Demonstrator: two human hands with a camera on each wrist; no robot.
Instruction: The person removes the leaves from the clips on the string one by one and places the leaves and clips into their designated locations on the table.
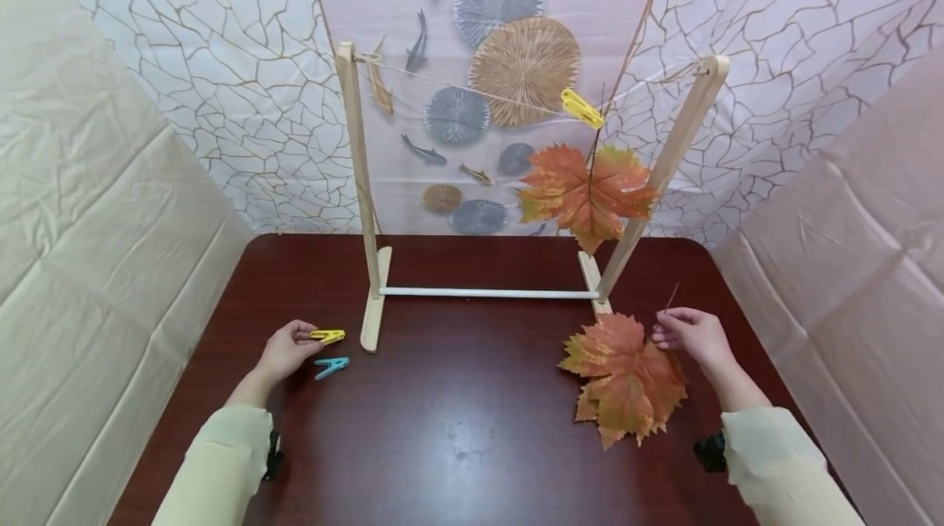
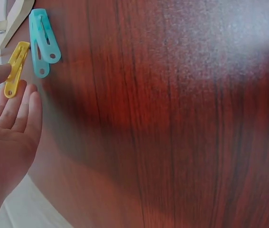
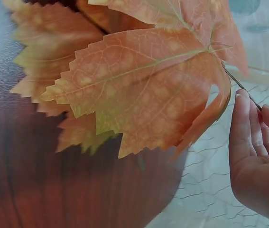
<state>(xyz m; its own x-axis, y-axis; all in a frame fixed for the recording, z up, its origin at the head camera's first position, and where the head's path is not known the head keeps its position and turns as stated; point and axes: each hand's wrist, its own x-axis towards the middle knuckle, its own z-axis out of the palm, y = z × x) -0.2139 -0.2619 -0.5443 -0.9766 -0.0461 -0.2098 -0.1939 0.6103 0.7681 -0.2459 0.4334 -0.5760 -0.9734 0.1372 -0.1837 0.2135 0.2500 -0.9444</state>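
My left hand (image 1: pixel 288 348) pinches a yellow clothespin (image 1: pixel 328 336) between thumb and fingers, just above the table. Close beside it a blue clothespin (image 1: pixel 332 366) lies on the tabletop; the left wrist view shows this blue clothespin (image 2: pixel 43 40) next to the yellow clothespin (image 2: pixel 16 69). On the right, my right hand (image 1: pixel 693 336) pinches the thin dark stem of an orange maple leaf (image 1: pixel 627 370). The right wrist view shows the held leaf (image 3: pixel 139 85) over another leaf (image 3: pixel 58 52) beneath it. A yellow clothespin (image 1: pixel 583 109) holds a hanging maple leaf (image 1: pixel 590 194) by its stem on the string.
A wooden frame stands at the back of the table, with a left post (image 1: pixel 358 174), a right post (image 1: pixel 674 157) and a white crossbar (image 1: pixel 487 293). A string (image 1: pixel 472 89) sags between the post tops. Patterned cloth (image 1: pixel 206 83) hangs behind the dark table (image 1: pixel 442 428).
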